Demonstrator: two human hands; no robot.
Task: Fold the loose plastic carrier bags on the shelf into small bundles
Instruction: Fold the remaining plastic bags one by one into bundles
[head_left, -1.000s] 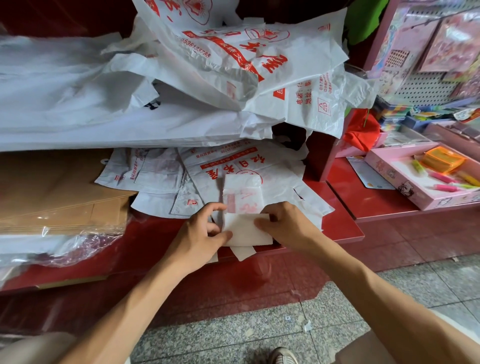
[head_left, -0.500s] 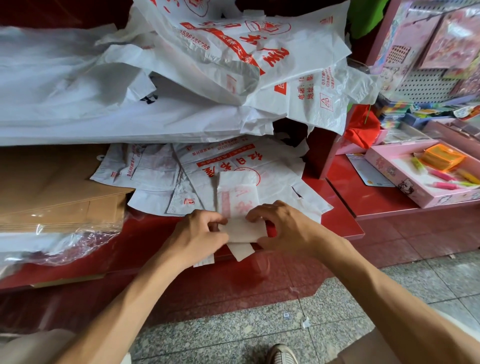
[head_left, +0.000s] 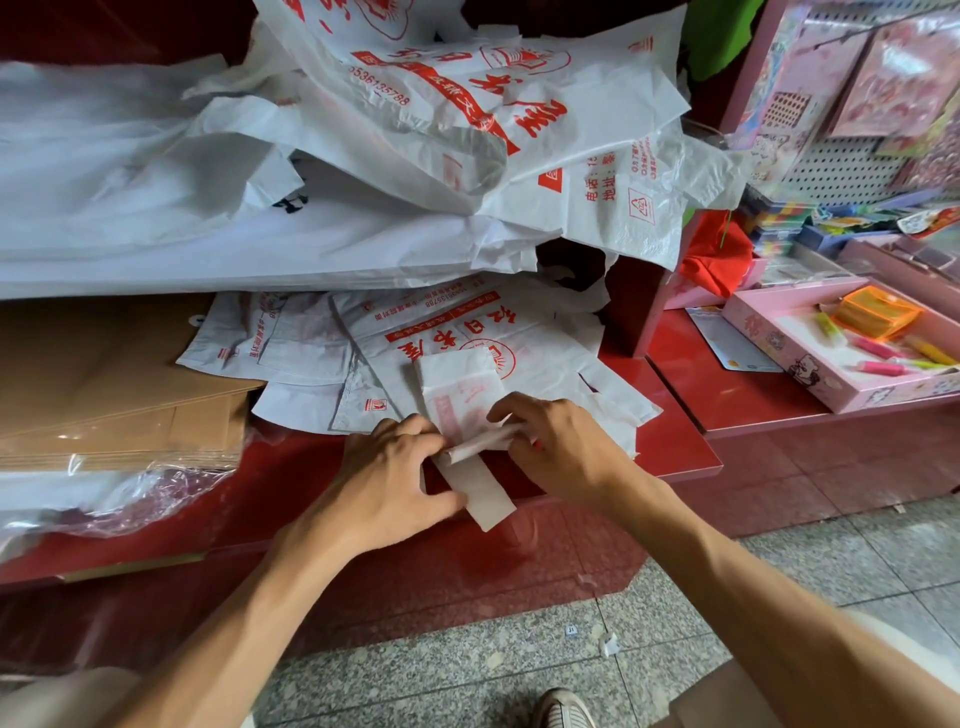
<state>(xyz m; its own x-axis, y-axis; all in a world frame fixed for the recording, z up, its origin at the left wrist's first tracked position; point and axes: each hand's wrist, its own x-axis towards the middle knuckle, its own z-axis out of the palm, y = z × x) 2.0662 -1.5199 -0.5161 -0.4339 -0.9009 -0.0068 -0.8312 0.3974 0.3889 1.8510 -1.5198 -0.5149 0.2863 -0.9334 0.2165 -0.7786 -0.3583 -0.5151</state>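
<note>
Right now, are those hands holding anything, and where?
Yes: the left hand and right hand both pinch the narrow folded white plastic bag strip at its rolled fold, one at each end.

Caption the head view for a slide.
Both hands, left and right, roll a folded carrier bag at the red shelf's edge.

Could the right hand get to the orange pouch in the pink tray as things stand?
Probably yes, once freed: the right hand grips the folded bag, but the orange pouch lies uncovered in the open pink tray on its side.
</note>
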